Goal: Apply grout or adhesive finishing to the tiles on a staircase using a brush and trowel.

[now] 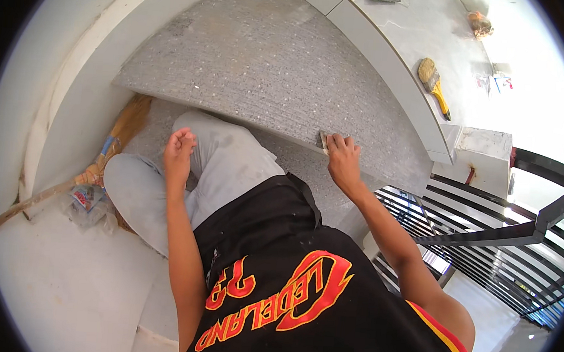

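My right hand (344, 159) is closed on a small flat grey piece (323, 142), whose exact kind I cannot make out. It is held against the front edge of a speckled grey stone step (269, 65). My left hand (179, 149) hovers over my bent knee, apart from the step, its fingers curled in with nothing visible in them. My legs in light grey trousers (225, 156) are folded below the step's edge.
A straw broom (129, 120) leans at the left wall beside a crumpled plastic bag (90, 202). On the pale ledge at right lies a yellow-handled paintbrush (434, 88); a small bundle (480, 25) sits farther back. Black metal railings (478, 233) stand at right.
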{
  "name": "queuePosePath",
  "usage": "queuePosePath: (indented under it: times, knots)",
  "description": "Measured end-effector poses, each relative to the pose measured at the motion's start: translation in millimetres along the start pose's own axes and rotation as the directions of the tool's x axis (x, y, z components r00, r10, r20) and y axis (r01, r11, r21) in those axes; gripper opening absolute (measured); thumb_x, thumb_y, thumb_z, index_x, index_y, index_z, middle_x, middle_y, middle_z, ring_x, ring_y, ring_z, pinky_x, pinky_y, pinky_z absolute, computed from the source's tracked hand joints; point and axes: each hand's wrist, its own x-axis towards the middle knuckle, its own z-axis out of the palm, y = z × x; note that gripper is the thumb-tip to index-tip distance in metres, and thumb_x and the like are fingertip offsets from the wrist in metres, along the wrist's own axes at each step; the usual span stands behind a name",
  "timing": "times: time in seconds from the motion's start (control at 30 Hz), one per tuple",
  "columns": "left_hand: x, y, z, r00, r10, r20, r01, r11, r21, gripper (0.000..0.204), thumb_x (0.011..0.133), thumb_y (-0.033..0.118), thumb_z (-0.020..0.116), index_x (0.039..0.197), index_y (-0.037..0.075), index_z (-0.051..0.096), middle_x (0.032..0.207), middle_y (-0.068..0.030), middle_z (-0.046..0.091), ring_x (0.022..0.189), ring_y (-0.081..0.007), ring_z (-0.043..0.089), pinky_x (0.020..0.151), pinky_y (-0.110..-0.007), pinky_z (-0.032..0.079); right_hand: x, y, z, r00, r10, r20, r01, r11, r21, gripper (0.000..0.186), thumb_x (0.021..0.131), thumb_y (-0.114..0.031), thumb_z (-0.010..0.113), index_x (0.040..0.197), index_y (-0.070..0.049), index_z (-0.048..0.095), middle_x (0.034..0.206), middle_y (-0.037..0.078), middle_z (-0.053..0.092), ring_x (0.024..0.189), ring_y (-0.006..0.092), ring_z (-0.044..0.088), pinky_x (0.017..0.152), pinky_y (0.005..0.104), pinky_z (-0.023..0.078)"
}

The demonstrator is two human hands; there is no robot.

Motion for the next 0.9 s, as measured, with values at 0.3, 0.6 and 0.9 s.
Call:
queuePosePath:
  times: [0.3, 0.6, 0.9]
  knots:
    - [-2, 4, 1, 1.000, 0.017, 0.007, -0.017, 1.000, -0.013, 0.031, 0.089, 0.024, 0.056, 0.108, 0.000, 0.053, 0.093, -0.0042, 0.059, 0.080, -0.0087, 0.053, 0.070, -0.022, 0.042, -1, -2, -10, 0.999, -0.023, 0.034, 0.022, 1.000, 0.003, 0.039, 0.074, -0.006, 0.052, 0.113, -0.010, 0.052, 0.102, 0.004, 0.054, 0.086, 0.0240, 0.049, 0.066, 0.0382, 0.036]
    - [-3, 6, 3, 1.000, 0.021, 0.011, -0.021, 1.000, 0.007, 0.029, 0.088, 0.019, 0.057, 0.108, -0.001, 0.053, 0.088, -0.0022, 0.057, 0.079, -0.0073, 0.050, 0.071, -0.021, 0.041, 7, 3, -3, 0.997, -0.071, 0.008, 0.071, 0.996, 0.054, 0.040, 0.074, -0.006, 0.051, 0.114, -0.007, 0.053, 0.108, 0.005, 0.053, 0.087, 0.0248, 0.049, 0.068, 0.0388, 0.038]
    - [-2, 0, -1, 0.998, 0.054, 0.012, -0.055, 0.997, 0.048, 0.029, 0.088, 0.021, 0.057, 0.106, -0.001, 0.054, 0.087, -0.0021, 0.056, 0.078, -0.0076, 0.050, 0.072, -0.021, 0.041, 15, -2, 6, 0.996, -0.085, -0.020, 0.085, 0.996, 0.022, 0.038, 0.074, -0.007, 0.052, 0.112, -0.004, 0.054, 0.103, 0.006, 0.054, 0.086, 0.0246, 0.050, 0.068, 0.0377, 0.040]
